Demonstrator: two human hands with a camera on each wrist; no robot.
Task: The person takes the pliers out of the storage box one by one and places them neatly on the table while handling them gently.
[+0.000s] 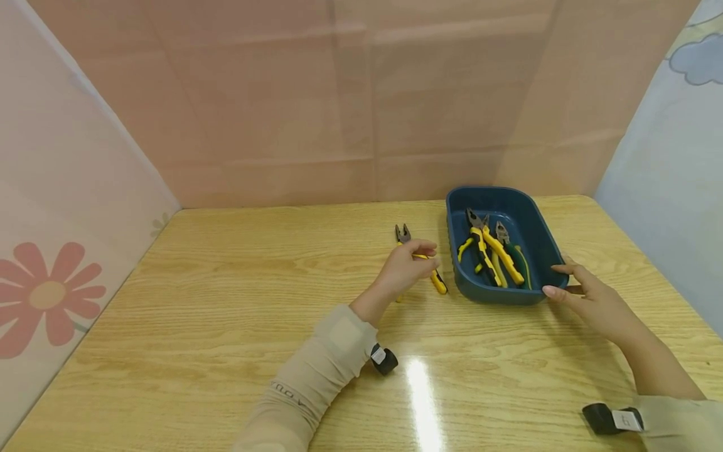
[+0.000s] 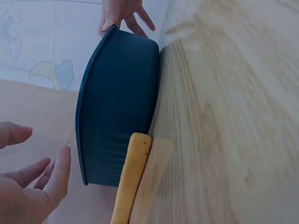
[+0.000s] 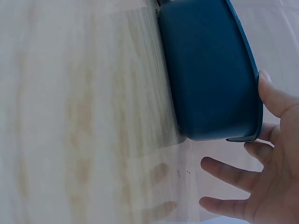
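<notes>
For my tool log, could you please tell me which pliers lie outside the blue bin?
The yellow-handled pair on the table, under the left hand; the other pliers all lie inside the blue bin.

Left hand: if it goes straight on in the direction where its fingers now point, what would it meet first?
Probably the nearest side of the blue bin, around its rim. The left hand seems above the loose pliers, though exact height is unclear.
</notes>
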